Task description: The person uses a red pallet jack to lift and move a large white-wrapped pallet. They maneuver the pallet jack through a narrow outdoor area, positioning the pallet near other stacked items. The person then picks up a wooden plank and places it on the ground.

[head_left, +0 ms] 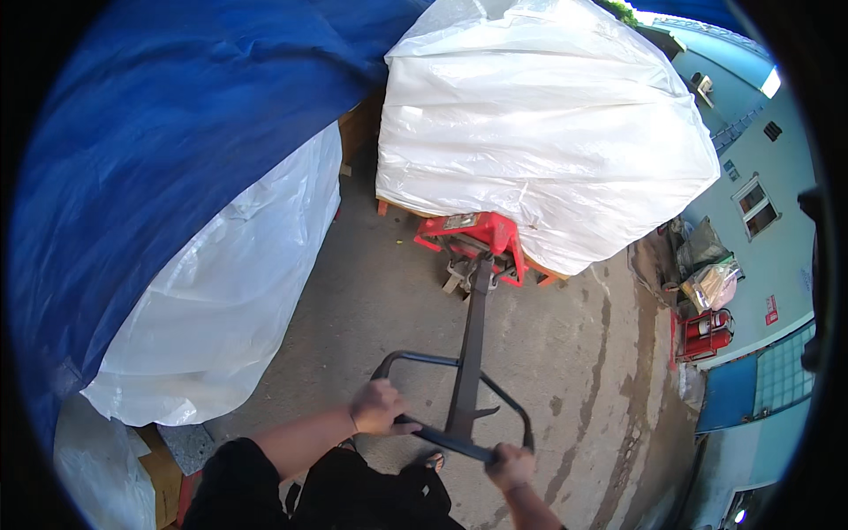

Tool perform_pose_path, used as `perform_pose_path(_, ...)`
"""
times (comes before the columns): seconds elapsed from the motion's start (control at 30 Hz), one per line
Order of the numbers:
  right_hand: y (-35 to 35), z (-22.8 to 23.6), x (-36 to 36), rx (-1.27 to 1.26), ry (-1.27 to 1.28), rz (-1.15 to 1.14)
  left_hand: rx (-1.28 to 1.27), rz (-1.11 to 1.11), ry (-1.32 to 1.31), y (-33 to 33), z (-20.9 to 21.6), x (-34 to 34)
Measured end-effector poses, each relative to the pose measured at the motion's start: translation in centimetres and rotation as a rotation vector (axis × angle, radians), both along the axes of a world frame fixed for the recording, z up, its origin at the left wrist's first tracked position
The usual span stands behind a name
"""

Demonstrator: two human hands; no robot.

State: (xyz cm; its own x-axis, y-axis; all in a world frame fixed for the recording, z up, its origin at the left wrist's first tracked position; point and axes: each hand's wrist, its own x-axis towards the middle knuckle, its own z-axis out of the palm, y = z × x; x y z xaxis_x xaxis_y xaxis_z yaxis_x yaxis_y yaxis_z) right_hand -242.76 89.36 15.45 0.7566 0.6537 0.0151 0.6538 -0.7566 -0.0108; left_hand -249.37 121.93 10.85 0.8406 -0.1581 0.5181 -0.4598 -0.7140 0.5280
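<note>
Both of my hands are on the black loop handle (pixel 427 358) of a red pallet jack (pixel 495 231). My left hand (pixel 380 407) grips the loop at its near left corner. At the near right corner, my right hand (pixel 511 466) is closed around the same bar. A dark steel shaft (pixel 469 353) runs from the handle away to the jack's red body. Beyond it stands a large load wrapped in white plastic sheeting (pixel 539 124), resting on a wooden pallet (pixel 549 270). The jack's forks are hidden under that load.
On the left, a blue tarp (pixel 177 132) and white sheeting (pixel 230 300) cover another stack. Red fire extinguishers (pixel 709 334) stand in a rack by the light-blue wall (pixel 786 238) on the right, near bagged items (pixel 711 283) and a blue door (pixel 729 395). Wet streaks mark the concrete floor (pixel 565 371).
</note>
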Motion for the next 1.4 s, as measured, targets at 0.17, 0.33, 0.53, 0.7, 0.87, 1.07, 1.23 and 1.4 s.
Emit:
perform_pose_path(0.17,-0.3,-0.6,1.3,-0.429,0.336,-0.26,0.036,-0.058,0.012,0.7,-0.1,0.5)
perform_pose_path(0.33,2.6,15.8,19.4,0.067,-0.203,-0.031,-0.041,0.366,-0.25,4.5,14.4,18.7)
perform_pose_path(0.53,-2.7,-2.0,2.3,0.071,-0.103,-0.026,-0.11,0.151,-0.008,0.0,-1.7,1.2)
perform_pose_path(0.7,-1.9,-10.5,-3.8,-0.435,0.858,0.013,0.358,-0.261,0.875,-3.4,-8.4,-6.1)
perform_pose_path(0.87,0.2,9.5,16.0,0.077,0.961,-0.216,0.083,-0.168,0.306,2.8,11.8,9.5)
perform_pose_path(1.07,4.7,16.3,22.4,0.359,-0.569,-0.065,0.128,0.788,-0.097,-0.3,17.7,21.2)
perform_pose_path(1.23,-1.3,-0.8,-1.4,0.341,0.357,-0.19,-0.072,0.314,0.126,-6.0,-1.4,-3.8)
perform_pose_path(1.4,-5.3,-11.7,0.4,-0.136,1.14,0.208,0.267,0.232,0.546,-4.9,-2.9,0.2)
